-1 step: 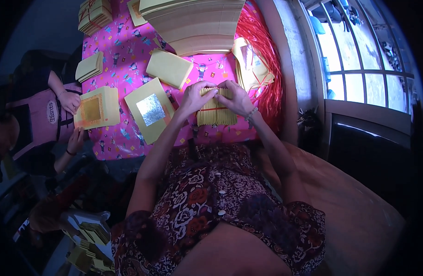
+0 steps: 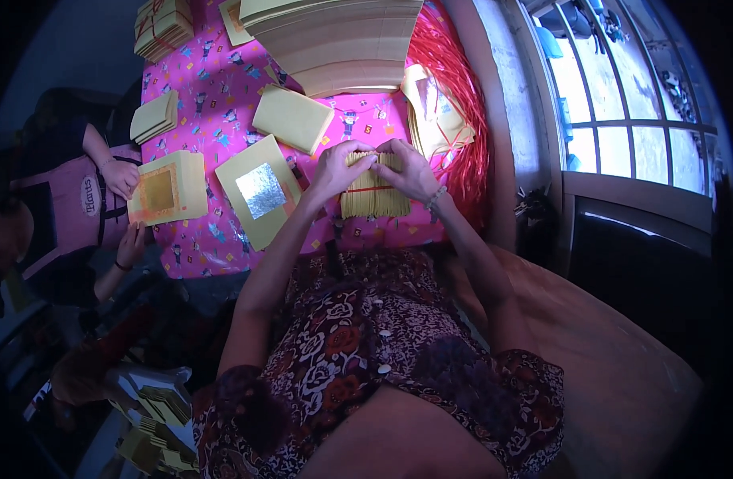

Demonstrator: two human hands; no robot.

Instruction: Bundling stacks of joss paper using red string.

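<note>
A bundle of folded yellow paper point(image 2: 376, 203) lies before me on the pink patterned table cover, its folded edges facing up. One red strip point(image 2: 369, 189) runs across the bundle. My left hand point(image 2: 341, 165) grips the far left corner, thumb bent in over the top. At the far right corner, my right hand point(image 2: 411, 170) closes on the same bundle, and the two thumbs nearly meet. Whether the fingertips also pinch an end of the strip is too small to make out. A sheet stack with a silver square point(image 2: 260, 192) lies left of my left forearm.
A tall pile of yellow paper point(image 2: 334, 52) stands at the back. Red plastic strands point(image 2: 462, 88) hang along the right edge beside a yellow packet point(image 2: 434, 120). A folded yellow stack point(image 2: 293, 120) lies beyond my left hand. On the left, a co-worker's hands point(image 2: 120, 177) hold gold-squared sheets point(image 2: 187, 185).
</note>
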